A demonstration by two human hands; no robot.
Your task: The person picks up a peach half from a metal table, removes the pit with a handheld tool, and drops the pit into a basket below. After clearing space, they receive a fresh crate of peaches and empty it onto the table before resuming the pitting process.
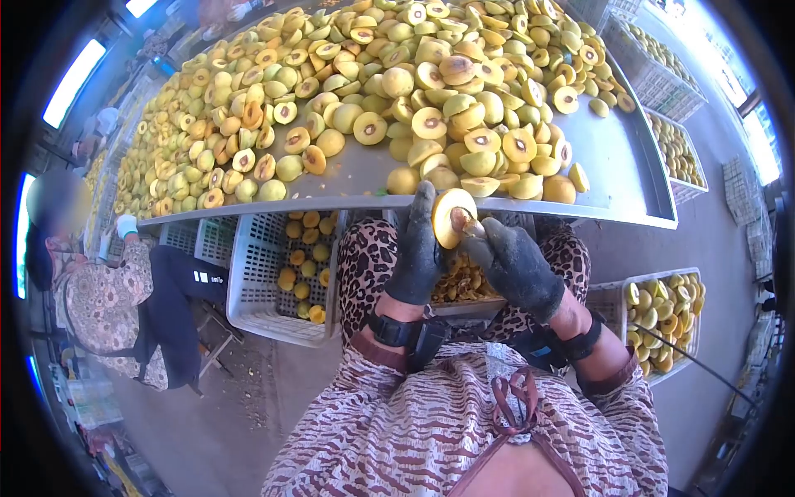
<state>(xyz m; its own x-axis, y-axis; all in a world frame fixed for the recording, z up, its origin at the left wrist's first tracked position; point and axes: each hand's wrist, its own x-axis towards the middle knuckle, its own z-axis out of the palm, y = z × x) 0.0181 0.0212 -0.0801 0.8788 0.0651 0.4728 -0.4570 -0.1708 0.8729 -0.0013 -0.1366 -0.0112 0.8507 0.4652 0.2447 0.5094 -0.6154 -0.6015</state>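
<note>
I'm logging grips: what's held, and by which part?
Left hand: a fruit half, by its rounded side. Right hand: at the cut face, hold unclear.

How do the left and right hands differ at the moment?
The left hand holds the side of a cut fruit half; the right hand has its fingertips by the brown centre. The left hand points nearly straight up the picture, while the right hand slants up and left. Both wear dark gloves.
</note>
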